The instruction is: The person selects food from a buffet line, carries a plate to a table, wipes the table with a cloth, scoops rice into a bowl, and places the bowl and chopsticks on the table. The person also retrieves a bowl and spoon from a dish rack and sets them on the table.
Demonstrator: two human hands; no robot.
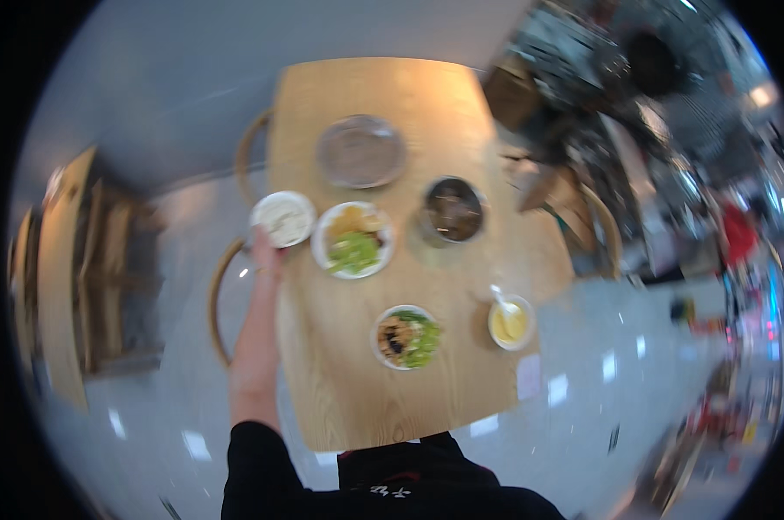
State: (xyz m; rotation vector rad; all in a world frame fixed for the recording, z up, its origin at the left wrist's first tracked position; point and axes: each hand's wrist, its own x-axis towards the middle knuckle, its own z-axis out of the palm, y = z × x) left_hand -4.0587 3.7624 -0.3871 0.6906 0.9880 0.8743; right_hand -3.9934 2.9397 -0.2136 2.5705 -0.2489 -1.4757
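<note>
My left hand point(266, 252) holds the near rim of a white bowl point(284, 220) at the left edge of the wooden table. White, crumbly-looking food fills this bowl; I cannot tell if its base rests on the table. Just right of it is a white plate point(370, 269) with chopped green vegetables point(354, 253) and yellow pieces point(354, 220). Nearer to me stands a white bowl point(377, 354) of greens, brown bits and something dark. My right hand is out of view.
The wooden table point(359, 403) also bears a round, clear-looking container point(362, 151), a metal pot point(455, 211) with dark contents, and a bowl of yellow food point(510, 325) with a white spoon point(500, 296). Wooden chairs point(217, 305) flank it. A pale card point(529, 377) lies at the right edge.
</note>
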